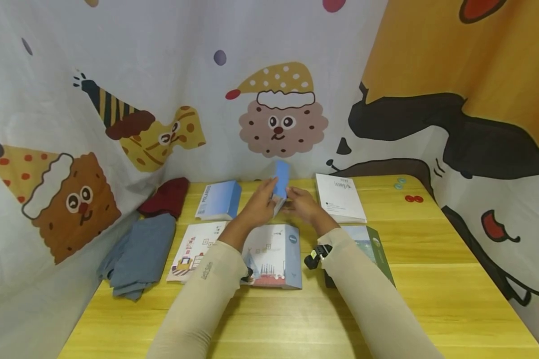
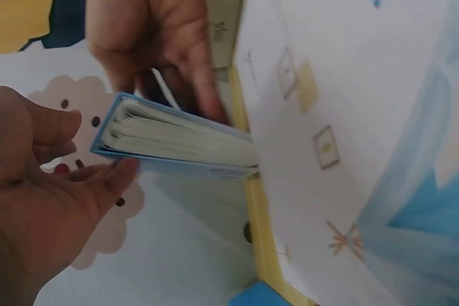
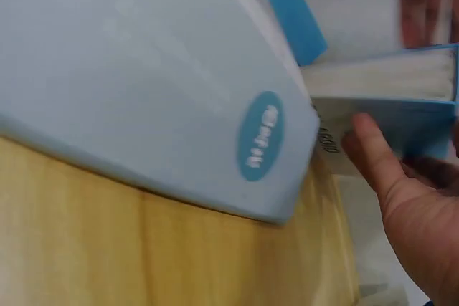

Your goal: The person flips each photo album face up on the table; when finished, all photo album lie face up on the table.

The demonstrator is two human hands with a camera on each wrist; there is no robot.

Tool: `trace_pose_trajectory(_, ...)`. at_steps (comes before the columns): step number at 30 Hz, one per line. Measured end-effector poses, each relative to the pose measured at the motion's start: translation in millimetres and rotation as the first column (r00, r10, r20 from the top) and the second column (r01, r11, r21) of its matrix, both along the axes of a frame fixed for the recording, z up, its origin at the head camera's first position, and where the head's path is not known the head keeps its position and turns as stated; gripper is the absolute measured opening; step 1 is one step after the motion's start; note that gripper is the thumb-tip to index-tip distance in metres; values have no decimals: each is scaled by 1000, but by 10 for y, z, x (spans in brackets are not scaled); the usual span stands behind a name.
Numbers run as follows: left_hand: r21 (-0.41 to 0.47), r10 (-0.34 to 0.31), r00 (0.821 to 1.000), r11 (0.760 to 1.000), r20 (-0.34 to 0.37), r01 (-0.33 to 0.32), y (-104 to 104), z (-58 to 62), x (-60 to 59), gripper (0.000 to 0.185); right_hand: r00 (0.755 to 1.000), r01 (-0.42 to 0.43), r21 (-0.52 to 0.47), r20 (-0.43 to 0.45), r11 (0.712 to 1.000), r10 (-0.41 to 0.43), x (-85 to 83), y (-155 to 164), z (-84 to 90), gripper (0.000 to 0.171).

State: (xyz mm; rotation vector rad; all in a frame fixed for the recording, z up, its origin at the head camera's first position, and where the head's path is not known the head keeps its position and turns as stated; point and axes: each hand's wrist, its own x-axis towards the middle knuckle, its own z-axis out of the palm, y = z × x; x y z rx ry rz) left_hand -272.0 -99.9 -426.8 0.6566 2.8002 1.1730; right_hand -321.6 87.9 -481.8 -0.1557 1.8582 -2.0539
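Observation:
Both hands hold a small blue book (image 1: 281,180) upright above the back middle of the yellow table (image 1: 431,279). My left hand (image 1: 266,200) grips its left side, and the left wrist view shows the thick page block (image 2: 179,140) between thumb and fingers (image 2: 107,177). From the right, my right hand (image 1: 294,202) holds it with the thumb (image 3: 373,152) on the blue cover (image 3: 423,130). Just below the hands lies a pale blue book (image 1: 274,254) with an oval logo (image 3: 259,136).
Other books lie flat: a blue one (image 1: 218,199) back left, a white one (image 1: 340,197) back right, an illustrated one (image 1: 196,249) and a green one (image 1: 379,249). Dark red cloth (image 1: 167,196) and grey-blue cloth (image 1: 139,254) sit at the left. Cartoon-print curtains enclose the table.

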Motion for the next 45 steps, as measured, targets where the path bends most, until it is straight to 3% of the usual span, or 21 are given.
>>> trace_pose_trajectory(4,-15,-15,997,1000,75,16,-41,-122,-59,75,998,48,37,-51,998,-46,-33,44,27,59)
trace_pose_trajectory(10,-212,-41,990,975,134,69,-108,-243,-89,68,997,52,178,-73,983,-40,-33,22,11,63)
trace_pose_trajectory(15,-303,32,973,952,228,40,-98,-273,-95,65,996,34,255,-88,966,-11,1,0,-42,59)
trace_pose_trajectory(20,-359,78,949,933,305,39,-97,-327,-100,60,985,29,381,-167,924,38,33,0,-44,68)
trace_pose_trajectory(28,-376,110,947,926,303,13,-80,-329,-80,59,962,50,556,-250,830,109,59,5,-37,70)
trace_pose_trajectory(33,-411,82,965,911,249,29,-27,-272,-36,64,962,50,557,-250,829,110,76,85,42,72)
trace_pose_trajectory(37,-488,77,981,872,176,19,69,-189,-33,71,964,47,555,-242,831,107,38,205,184,73)
trace_pose_trajectory(40,-527,94,982,850,163,6,164,-117,-29,76,969,45,574,-225,818,104,4,322,289,72)
trace_pose_trajectory(45,-557,120,978,830,168,-7,337,-50,3,81,959,60,671,-245,739,144,-30,569,422,69)
